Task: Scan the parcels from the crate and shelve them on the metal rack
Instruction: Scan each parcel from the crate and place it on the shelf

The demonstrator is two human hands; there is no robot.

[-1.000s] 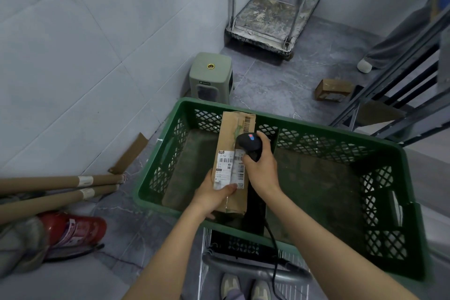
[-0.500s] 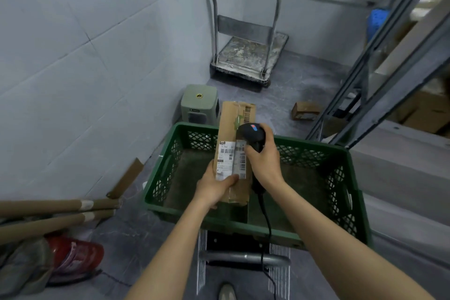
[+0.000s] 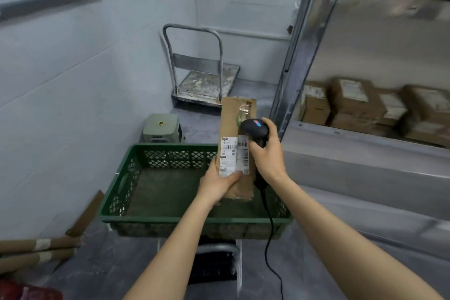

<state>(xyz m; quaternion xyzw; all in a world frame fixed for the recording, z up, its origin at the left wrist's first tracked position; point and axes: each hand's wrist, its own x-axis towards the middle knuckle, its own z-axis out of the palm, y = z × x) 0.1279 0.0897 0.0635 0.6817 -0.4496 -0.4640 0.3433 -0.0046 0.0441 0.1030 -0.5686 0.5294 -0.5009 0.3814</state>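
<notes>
One parcel [image 3: 237, 151] is in play: your left hand [image 3: 217, 184] clasps its lower end, thumb across the white label, and holds the long brown box upright just above the green crate [image 3: 194, 220]. Your right hand [image 3: 266, 157] is wrapped around one black corded scanner [image 3: 254, 129], its head touching or nearly touching the box's right edge, right at the barcodes. So you look to be in the scan step, with shelving to come. Below your hands the crate floor shows no other parcel, so this is probably the last one. For the next move, judge whether the read has registered, then swing the box to your right, where the metal rack [image 3: 299, 56] stands close by; keep the cable clear of the crate rim as you turn. On the shelf beyond your right hand I count about five boxes [image 3: 350, 98], though blur makes the number uncertain, plus at least one on the shelf above. Farther ahead sit one flat trolley [image 3: 204, 80] and one small green stool [image 3: 162, 128].
</notes>
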